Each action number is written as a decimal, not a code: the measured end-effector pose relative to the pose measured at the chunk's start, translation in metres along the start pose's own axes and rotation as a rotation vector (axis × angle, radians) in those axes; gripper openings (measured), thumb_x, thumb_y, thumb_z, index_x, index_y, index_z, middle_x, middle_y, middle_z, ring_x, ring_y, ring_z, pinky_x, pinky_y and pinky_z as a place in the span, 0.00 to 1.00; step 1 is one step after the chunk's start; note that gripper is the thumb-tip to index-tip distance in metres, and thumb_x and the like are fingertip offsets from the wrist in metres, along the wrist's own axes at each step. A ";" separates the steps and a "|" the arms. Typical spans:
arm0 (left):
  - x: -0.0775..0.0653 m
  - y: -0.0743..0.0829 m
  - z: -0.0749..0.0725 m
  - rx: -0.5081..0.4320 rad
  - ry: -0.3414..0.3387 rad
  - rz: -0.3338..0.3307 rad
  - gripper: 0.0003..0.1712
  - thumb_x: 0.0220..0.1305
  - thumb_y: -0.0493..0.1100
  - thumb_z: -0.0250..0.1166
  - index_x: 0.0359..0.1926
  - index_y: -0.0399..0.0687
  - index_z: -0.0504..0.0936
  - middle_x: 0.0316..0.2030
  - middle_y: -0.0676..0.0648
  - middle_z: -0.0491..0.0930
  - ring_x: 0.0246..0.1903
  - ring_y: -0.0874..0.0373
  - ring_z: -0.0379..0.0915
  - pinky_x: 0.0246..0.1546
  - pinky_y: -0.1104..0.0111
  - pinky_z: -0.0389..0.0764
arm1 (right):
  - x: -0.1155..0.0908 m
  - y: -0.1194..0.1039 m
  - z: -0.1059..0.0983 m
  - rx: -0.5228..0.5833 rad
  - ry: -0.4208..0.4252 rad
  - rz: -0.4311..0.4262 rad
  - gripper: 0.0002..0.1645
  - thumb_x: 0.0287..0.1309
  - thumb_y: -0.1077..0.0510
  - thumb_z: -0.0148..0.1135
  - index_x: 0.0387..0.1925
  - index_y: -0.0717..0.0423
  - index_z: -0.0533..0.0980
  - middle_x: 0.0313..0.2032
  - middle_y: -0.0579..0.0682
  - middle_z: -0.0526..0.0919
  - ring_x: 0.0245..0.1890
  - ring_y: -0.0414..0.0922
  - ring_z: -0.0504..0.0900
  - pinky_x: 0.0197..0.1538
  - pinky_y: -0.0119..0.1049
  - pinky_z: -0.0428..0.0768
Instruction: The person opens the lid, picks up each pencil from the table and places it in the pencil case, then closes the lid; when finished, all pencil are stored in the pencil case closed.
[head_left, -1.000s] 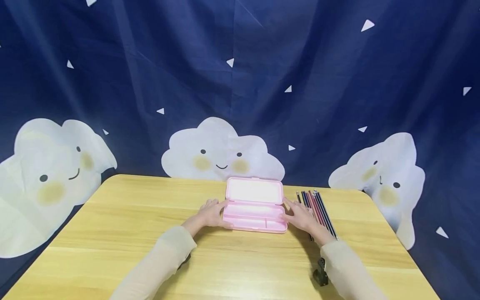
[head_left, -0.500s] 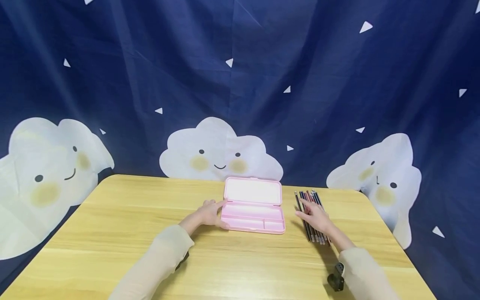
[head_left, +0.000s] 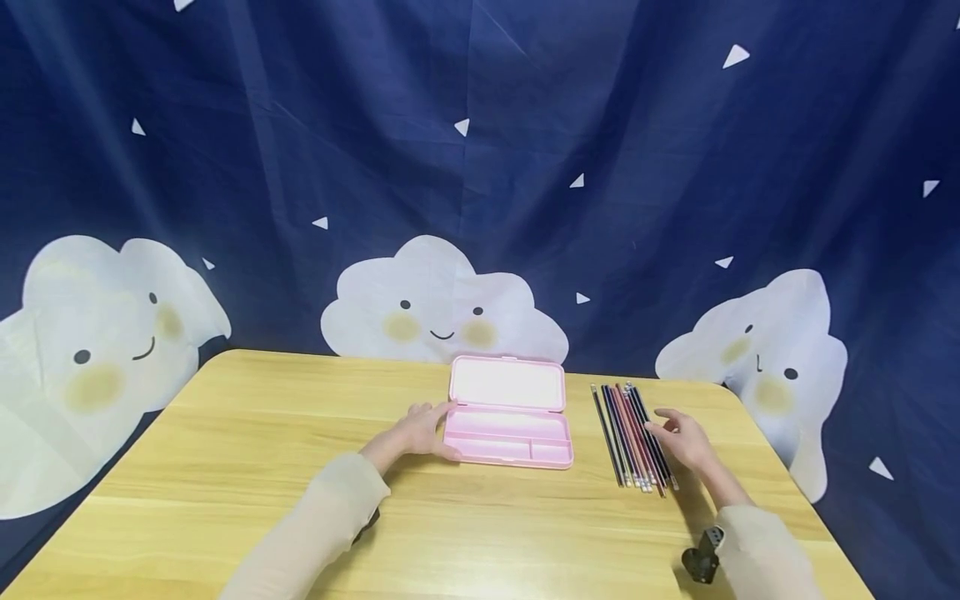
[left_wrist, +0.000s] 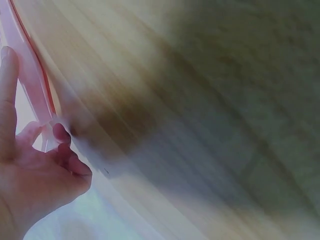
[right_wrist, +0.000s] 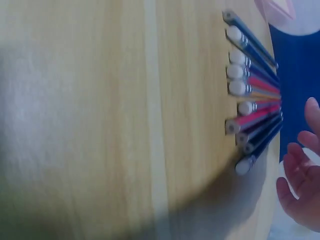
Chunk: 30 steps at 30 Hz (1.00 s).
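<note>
A pink pencil case lies with its lid raised, its low box divided into compartments and nothing in it. At its left end, my left hand holds the box with the thumb by the front corner and the forefinger near the hinge. In the left wrist view my fingers lie along the pink edge. Several pencils, dark blue, black and red, form a loose row right of the case. My right hand hovers just right of them, fingers loosely bent and holding nothing. In the right wrist view the pencils' white erasers show.
Beneath everything is a light wooden table. A dark blue curtain with smiling clouds hangs right behind its far edge, close to the raised lid.
My right hand has left the case's right end, passed over the pencils and stopped on their right side, so they show fully. My left hand has stayed at the case.
</note>
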<state>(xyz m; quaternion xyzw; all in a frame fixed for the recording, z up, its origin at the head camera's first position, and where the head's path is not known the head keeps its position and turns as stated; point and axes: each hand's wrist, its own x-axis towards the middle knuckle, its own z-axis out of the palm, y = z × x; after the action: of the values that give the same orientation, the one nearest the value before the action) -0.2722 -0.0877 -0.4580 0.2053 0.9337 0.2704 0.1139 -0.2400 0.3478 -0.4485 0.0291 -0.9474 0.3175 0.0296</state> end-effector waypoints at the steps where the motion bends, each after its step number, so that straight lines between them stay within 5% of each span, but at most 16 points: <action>1: 0.000 0.000 0.000 -0.005 0.002 0.002 0.55 0.36 0.57 0.75 0.66 0.48 0.61 0.56 0.29 0.64 0.55 0.36 0.57 0.52 0.43 0.65 | -0.001 0.002 -0.001 -0.002 -0.004 0.019 0.28 0.60 0.56 0.55 0.52 0.78 0.65 0.30 0.62 0.78 0.27 0.47 0.74 0.28 0.36 0.73; 9: 0.002 -0.001 0.001 -0.018 -0.022 -0.019 0.56 0.36 0.58 0.75 0.67 0.50 0.59 0.59 0.30 0.63 0.57 0.36 0.56 0.54 0.43 0.62 | -0.003 0.011 -0.001 -0.072 -0.057 0.046 0.20 0.60 0.61 0.52 0.46 0.76 0.71 0.35 0.69 0.78 0.37 0.59 0.76 0.39 0.50 0.75; 15: 0.001 0.000 -0.001 0.000 -0.028 -0.022 0.57 0.36 0.58 0.75 0.67 0.49 0.58 0.58 0.30 0.63 0.56 0.37 0.57 0.54 0.44 0.61 | -0.002 0.013 -0.001 -0.079 -0.090 0.037 0.19 0.56 0.67 0.51 0.47 0.78 0.69 0.30 0.64 0.77 0.31 0.53 0.75 0.34 0.44 0.74; 30: -0.002 0.003 -0.005 0.074 -0.012 -0.048 0.55 0.35 0.59 0.75 0.65 0.52 0.62 0.52 0.36 0.70 0.49 0.45 0.62 0.47 0.52 0.66 | -0.001 0.014 0.003 -0.135 -0.012 0.035 0.17 0.51 0.68 0.54 0.42 0.77 0.70 0.30 0.68 0.79 0.32 0.61 0.77 0.39 0.53 0.75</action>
<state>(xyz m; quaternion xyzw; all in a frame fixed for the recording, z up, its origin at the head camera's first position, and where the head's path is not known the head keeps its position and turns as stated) -0.2713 -0.0883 -0.4523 0.1885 0.9470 0.2316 0.1183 -0.2400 0.3575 -0.4593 0.0122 -0.9671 0.2534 0.0201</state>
